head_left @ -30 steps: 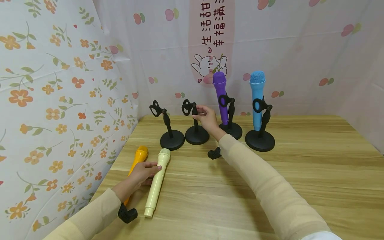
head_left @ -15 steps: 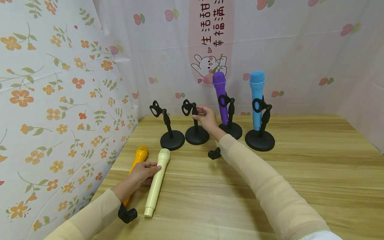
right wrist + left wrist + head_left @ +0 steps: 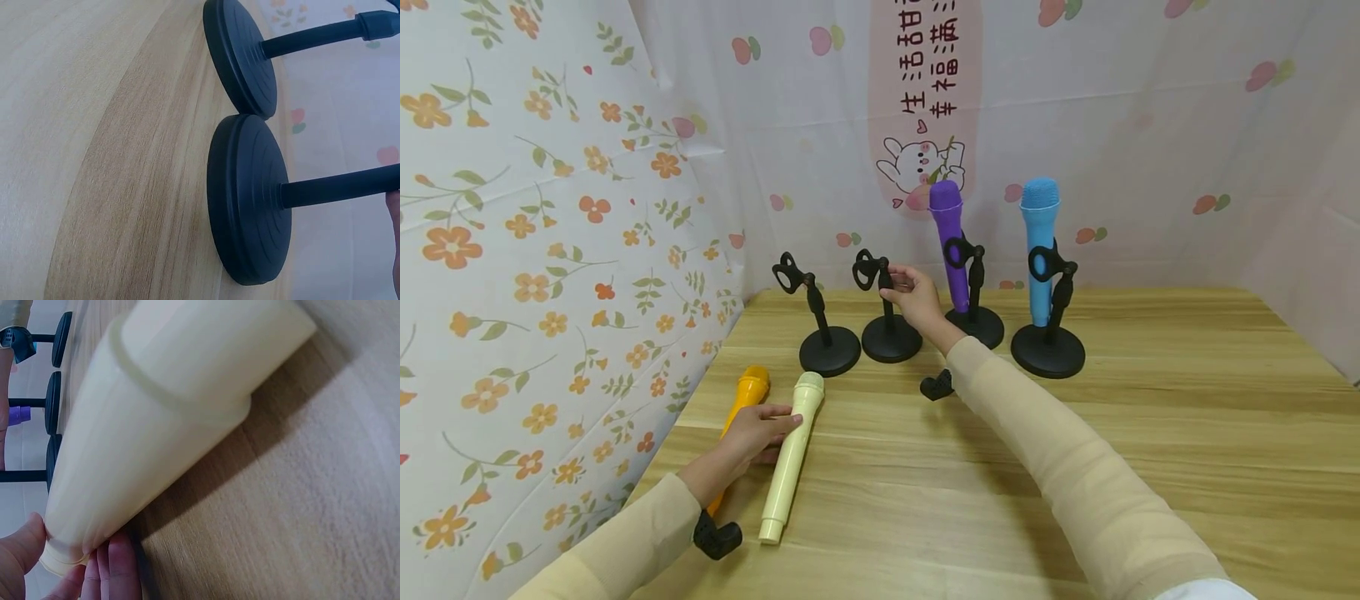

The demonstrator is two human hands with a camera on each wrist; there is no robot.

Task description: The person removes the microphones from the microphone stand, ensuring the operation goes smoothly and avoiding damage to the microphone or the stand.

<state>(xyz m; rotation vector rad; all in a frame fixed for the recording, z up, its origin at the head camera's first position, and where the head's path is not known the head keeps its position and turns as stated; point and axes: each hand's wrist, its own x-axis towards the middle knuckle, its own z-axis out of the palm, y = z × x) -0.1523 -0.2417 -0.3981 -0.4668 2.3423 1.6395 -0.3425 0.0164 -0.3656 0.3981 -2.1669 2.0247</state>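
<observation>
A cream microphone (image 3: pixel 788 467) lies slanted on the table, gripped by my left hand (image 3: pixel 754 437). In the left wrist view the thumb and fingers close around the far part of this microphone (image 3: pixel 137 444). Farther back, my right hand (image 3: pixel 917 302) pinches the upper post of a black microphone stand (image 3: pixel 891 346), whose ring clip holds nothing. The right wrist view has that stand's round base (image 3: pixel 250 206) upright on the table, with only a bit of the hand at the right edge. An orange microphone (image 3: pixel 752 387) lies beside the cream one, partly behind my left hand.
Another black stand (image 3: pixel 830 352) without a microphone stands close by on the left. To the right, a purple microphone (image 3: pixel 946 200) and a blue microphone (image 3: pixel 1040 208) sit in two more stands. Printed cloth (image 3: pixel 805 108) hangs behind the wooden table (image 3: pixel 1165 433).
</observation>
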